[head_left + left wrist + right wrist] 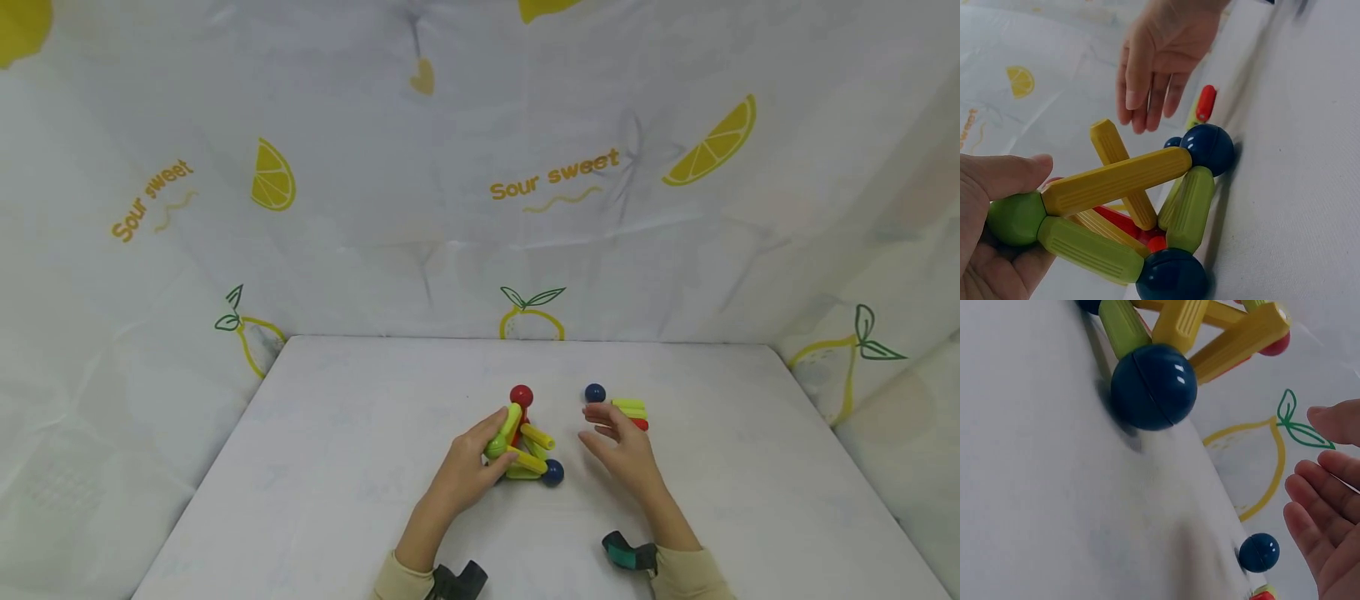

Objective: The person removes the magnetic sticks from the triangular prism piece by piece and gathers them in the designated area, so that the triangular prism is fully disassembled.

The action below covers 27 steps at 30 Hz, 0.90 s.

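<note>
The frame of sticks and balls (528,460) lies in the left hand (465,469), its green ball (1015,220) between thumb and fingers — the hand gripping that corner, the rest jutting out toward the right hand (626,457). The right hand holds nothing, fingers extended, apart from the frame. Beyond it, a loose blue ball (595,392) lies near green sticks (630,407) and a red stick (641,424) on the white table (300,467).
</note>
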Available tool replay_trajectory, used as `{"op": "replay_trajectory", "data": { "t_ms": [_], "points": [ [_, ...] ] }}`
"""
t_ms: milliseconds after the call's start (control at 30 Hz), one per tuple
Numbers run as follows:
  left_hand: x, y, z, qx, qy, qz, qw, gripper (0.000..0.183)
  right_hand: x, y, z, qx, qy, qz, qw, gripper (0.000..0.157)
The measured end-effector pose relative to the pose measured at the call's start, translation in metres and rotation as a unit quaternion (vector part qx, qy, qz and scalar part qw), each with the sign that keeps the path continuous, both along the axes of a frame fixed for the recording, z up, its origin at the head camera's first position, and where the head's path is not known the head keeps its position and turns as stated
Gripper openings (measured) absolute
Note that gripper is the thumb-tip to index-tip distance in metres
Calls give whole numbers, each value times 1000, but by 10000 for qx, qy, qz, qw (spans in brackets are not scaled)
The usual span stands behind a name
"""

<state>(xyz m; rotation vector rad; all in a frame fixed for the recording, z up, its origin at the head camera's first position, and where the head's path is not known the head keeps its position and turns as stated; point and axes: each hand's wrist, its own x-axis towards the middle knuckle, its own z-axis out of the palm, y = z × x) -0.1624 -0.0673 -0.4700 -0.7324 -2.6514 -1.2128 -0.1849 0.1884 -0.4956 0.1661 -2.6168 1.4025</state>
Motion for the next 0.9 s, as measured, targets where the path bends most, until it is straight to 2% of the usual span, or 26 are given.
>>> {"op": "replay_trajectory", "data": {
  "t_ms": [100,200,333,400,467,567,767,900],
  "points": [
    [0,0,1,18,-26,-1,10000,62,4,-7,2,-106,189,305,9993,41],
    [0,0,1,17,-32,2,10000,62,11,-16,13,-210,293,598,9976,38],
    [1,0,1,41,-53,15,10000,62,15,-26,13,-343,387,967,9940,36],
    [1,0,0,63,-57,10,10000,62,13,-29,5,-332,502,1124,9918,36],
    [1,-1,0,79,-52,2,10000,62,15,-33,5,-291,607,1247,9899,36],
    [1,-1,0,73,-6,-13,10000,62,18,-39,5,-100,833,1254,9886,36],
    [0,0,-1,52,75,-18,10000,61,19,-45,2,380,1329,858,9867,28],
    [0,0,-1,60,61,-20,10000,62,19,-46,1,427,1392,631,9873,24]
  ]
}}
